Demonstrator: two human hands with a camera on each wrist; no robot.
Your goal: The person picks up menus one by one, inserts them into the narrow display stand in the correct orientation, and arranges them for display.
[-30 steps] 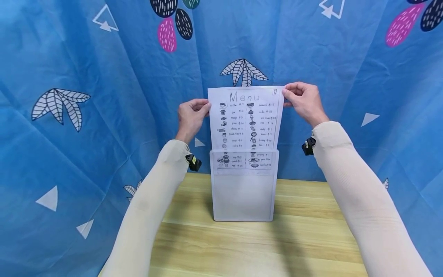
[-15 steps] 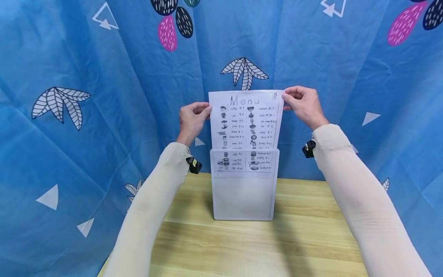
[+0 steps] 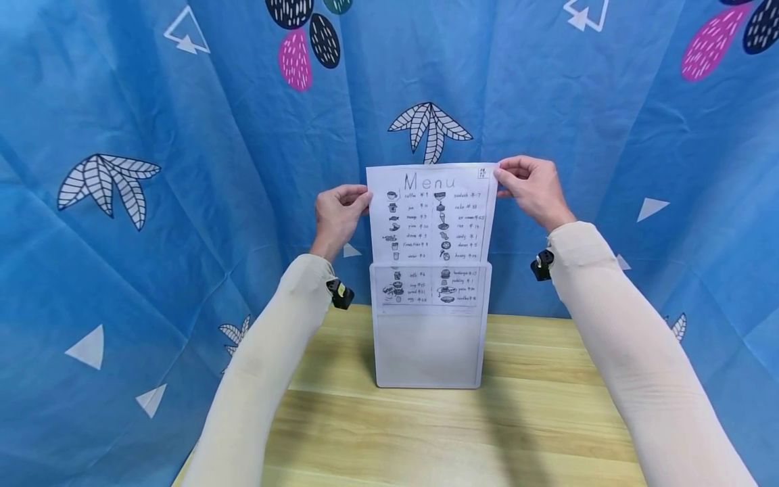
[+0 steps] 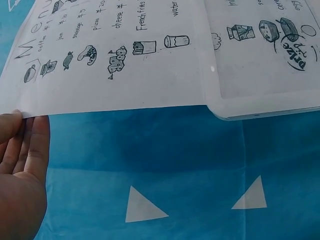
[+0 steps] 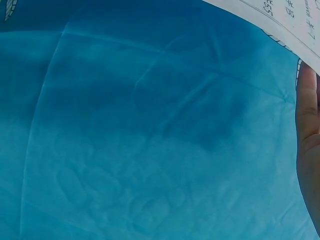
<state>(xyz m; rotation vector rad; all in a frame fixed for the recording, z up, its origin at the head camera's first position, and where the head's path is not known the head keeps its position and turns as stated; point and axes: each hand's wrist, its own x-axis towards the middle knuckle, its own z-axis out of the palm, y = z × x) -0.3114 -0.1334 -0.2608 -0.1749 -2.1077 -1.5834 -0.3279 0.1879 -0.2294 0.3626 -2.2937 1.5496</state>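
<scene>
A white paper menu (image 3: 420, 223), hand-lettered with small food drawings, stands upright with its lower part inside a clear plastic sleeve with a pale rim (image 3: 429, 352). The sleeve rests upright on the wooden table, and below the sheet's lower edge it holds no paper. My left hand (image 3: 338, 213) pinches the menu's left edge near the top; in the left wrist view the thumb lies on the front of the paper (image 4: 100, 75) and the fingers show beside its edge. At the top right corner my right hand (image 3: 535, 188) pinches the sheet, only partly visible in the right wrist view.
Blue patterned cloth (image 3: 292, 135) hangs close behind the sleeve and along both sides. The light wooden table (image 3: 426, 433) extends in front of the sleeve. A small black camera (image 3: 340, 293) is worn on the left wrist, another (image 3: 541, 264) on the right.
Both hands have moved down with the menu, which has slid slightly deeper into the sleeve. The sleeve stays in place on the table.
</scene>
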